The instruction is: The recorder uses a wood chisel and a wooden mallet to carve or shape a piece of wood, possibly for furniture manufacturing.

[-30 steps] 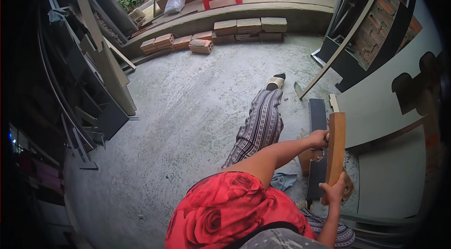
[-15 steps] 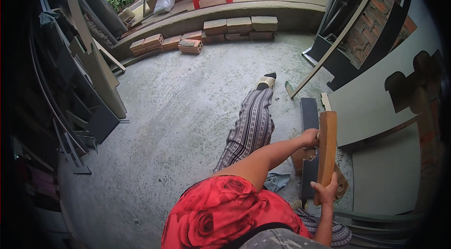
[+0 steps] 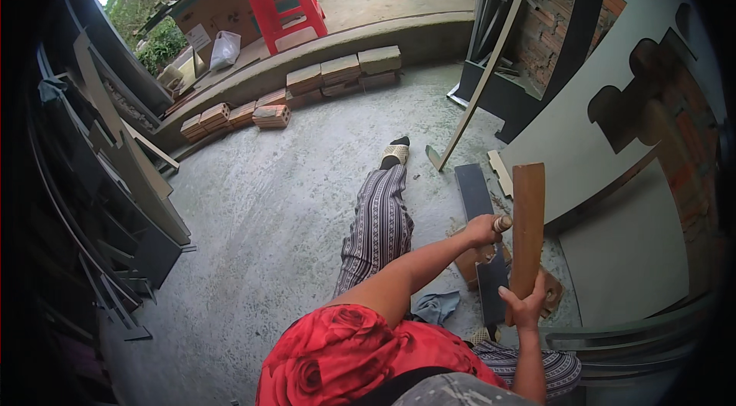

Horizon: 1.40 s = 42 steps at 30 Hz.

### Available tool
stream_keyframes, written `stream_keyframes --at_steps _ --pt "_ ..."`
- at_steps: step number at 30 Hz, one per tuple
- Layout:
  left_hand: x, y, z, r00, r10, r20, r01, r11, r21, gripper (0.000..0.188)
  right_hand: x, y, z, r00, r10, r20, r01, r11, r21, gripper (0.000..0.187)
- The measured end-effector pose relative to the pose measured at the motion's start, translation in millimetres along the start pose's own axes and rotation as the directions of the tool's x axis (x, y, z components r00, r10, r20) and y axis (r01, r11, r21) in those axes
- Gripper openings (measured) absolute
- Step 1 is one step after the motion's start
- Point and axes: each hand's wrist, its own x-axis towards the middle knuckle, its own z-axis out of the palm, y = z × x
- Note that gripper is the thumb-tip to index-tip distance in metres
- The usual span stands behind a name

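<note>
My right hand (image 3: 526,303) grips the lower part of a long, slightly curved brown wooden piece (image 3: 529,222), which stands nearly upright. Closed around a short round tan object (image 3: 502,223) is my left hand (image 3: 481,230); its pale end sticks out toward the wood, and I cannot make out its kind. A small gap shows between that end and the wooden piece. Under both hands lies a dark grey board (image 3: 474,195) on the floor. Brown wooden blocks (image 3: 552,292) lie beside it, partly hidden by my hand. A blue-grey cloth (image 3: 435,306) rests left of the board.
My outstretched leg (image 3: 376,222) lies on the concrete floor (image 3: 253,214). Bricks (image 3: 322,76) line the raised step at the back, with a red plastic stool (image 3: 284,7) beyond. Large pale panels (image 3: 606,153) lean at the right, and dark boards (image 3: 130,168) lean at the left.
The view has turned, so the surroundings sit further left. My left hand has come away slightly from the wooden piece, showing the end of the round object. Both hands keep their holds.
</note>
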Motion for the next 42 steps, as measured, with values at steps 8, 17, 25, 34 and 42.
stream_keyframes --at_steps 8,17,25,34,42 --pt "-6.3 14.5 -7.3 0.999 -0.044 -0.032 0.04 0.992 -0.123 0.039 9.6 36.1 -4.8 0.998 0.065 0.013 -0.054 0.909 -0.414 0.075" --pt "1.9 2.1 -2.4 0.995 -0.077 -0.062 0.074 0.996 -0.039 0.042 13.2 46.1 -1.4 0.991 0.125 0.038 -0.089 0.857 -0.508 0.081" --pt "5.0 -10.0 1.0 0.999 -0.031 -0.021 0.028 0.992 -0.124 0.04 12.2 33.2 -1.2 0.986 0.159 0.054 -0.109 0.848 -0.519 0.081" --pt "-0.6 -1.5 -6.7 0.999 -0.023 -0.037 0.018 0.993 -0.121 0.036 8.1 -24.0 -5.5 0.987 -0.142 -0.077 0.141 0.99 -0.02 0.073" --pt "-2.5 5.6 -0.8 0.999 -0.042 -0.034 0.036 0.986 -0.164 0.034 12.1 19.1 -13.7 0.989 0.141 0.042 -0.107 0.887 -0.449 0.077"
